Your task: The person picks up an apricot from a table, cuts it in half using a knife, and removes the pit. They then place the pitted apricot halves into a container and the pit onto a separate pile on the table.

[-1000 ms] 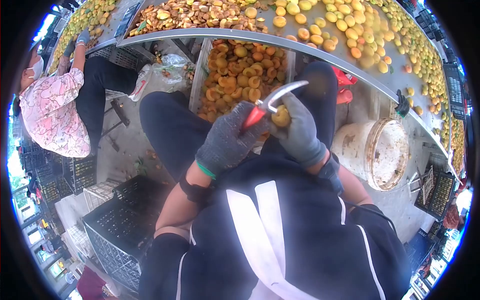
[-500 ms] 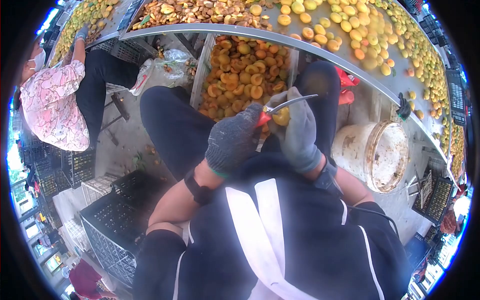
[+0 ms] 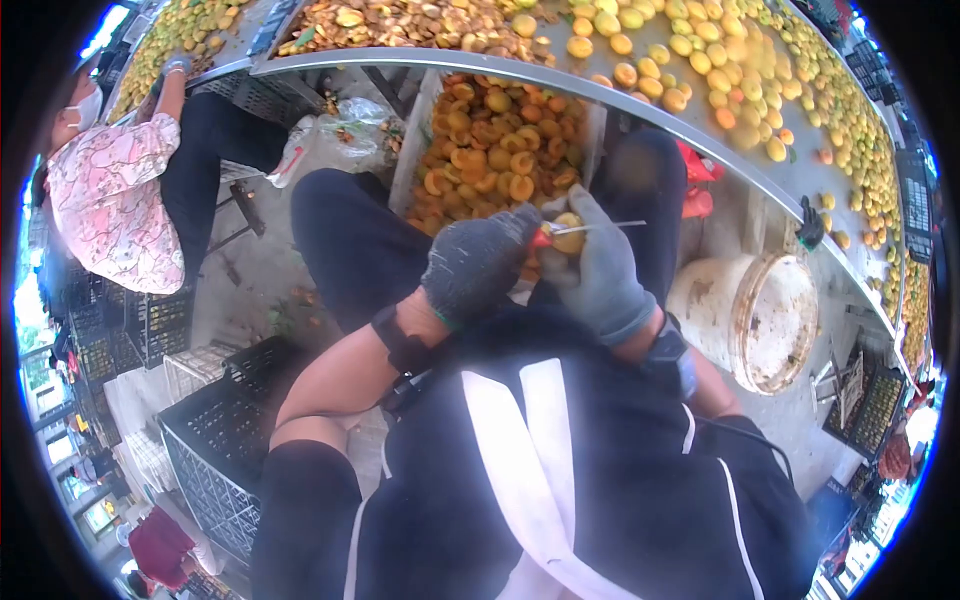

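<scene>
- L hand [image 3: 478,265], dark grey glove: fingers are clenching round the red handle of a knife [image 3: 590,229]; the thin blade is pointing to the right, roughly level.
- R hand [image 3: 600,270], lighter grey glove: fingers are wrapping round an apricot [image 3: 570,236], thumb side up.
- Blade is sitting against the top of the apricot; can't tell how deep it's cutting.
- Both hands are meeting over the lap, betw. the knees and just in front of the torso.
- Crate [image 3: 410,150] of halved apricots is sitting right ahead of the hands, under the table [image 3: 800,150] edge.
- Whole apricots are lying across the tabletop, pits and scraps piling at its far left.
- White bucket [image 3: 700,295] is lying tilted on the floor to the right.
- Co-worker [image 3: 110,200] in a floral shirt is sitting to the left, reaching up to the table.
</scene>
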`<action>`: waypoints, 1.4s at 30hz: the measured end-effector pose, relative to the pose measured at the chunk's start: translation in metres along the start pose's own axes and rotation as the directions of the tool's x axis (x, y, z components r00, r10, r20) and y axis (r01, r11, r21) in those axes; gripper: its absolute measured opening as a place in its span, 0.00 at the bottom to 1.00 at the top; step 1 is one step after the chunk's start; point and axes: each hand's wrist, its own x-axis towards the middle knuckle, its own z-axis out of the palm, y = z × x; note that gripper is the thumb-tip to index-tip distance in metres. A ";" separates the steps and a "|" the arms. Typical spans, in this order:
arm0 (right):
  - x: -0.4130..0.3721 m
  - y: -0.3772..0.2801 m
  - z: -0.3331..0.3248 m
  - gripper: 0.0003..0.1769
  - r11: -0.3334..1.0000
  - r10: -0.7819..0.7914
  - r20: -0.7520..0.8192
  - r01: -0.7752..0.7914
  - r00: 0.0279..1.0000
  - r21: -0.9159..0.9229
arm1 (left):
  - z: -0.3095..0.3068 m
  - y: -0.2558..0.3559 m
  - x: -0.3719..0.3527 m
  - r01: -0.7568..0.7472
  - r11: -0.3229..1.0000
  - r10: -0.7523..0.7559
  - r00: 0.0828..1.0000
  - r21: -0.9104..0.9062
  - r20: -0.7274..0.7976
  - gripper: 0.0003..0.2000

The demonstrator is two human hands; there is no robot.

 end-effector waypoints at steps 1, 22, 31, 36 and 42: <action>0.005 0.000 -0.007 0.18 0.996 0.077 0.043 -0.078 0.996 0.036 | 0.001 -0.007 0.003 -0.070 0.997 0.070 0.997 0.040 -0.019 0.16; 0.025 -0.047 -0.014 0.29 0.977 -0.134 0.724 -0.030 0.677 0.209 | -0.051 0.007 -0.005 0.310 -0.025 -0.429 0.855 -0.950 0.290 0.11; 0.010 -0.038 -0.004 0.30 0.933 -0.249 0.574 0.352 0.780 -0.074 | -0.026 0.007 -0.012 0.122 0.906 -0.192 0.972 -0.404 -0.138 0.27; 0.005 -0.030 -0.004 0.29 0.939 -0.242 0.584 0.338 0.775 -0.059 | -0.026 0.012 -0.020 0.261 0.949 -0.264 0.964 -0.179 0.005 0.19; 0.000 -0.030 -0.003 0.31 0.931 -0.297 0.621 0.366 0.726 0.017 | -0.026 0.012 -0.025 0.172 0.978 -0.178 0.983 -0.119 -0.045 0.16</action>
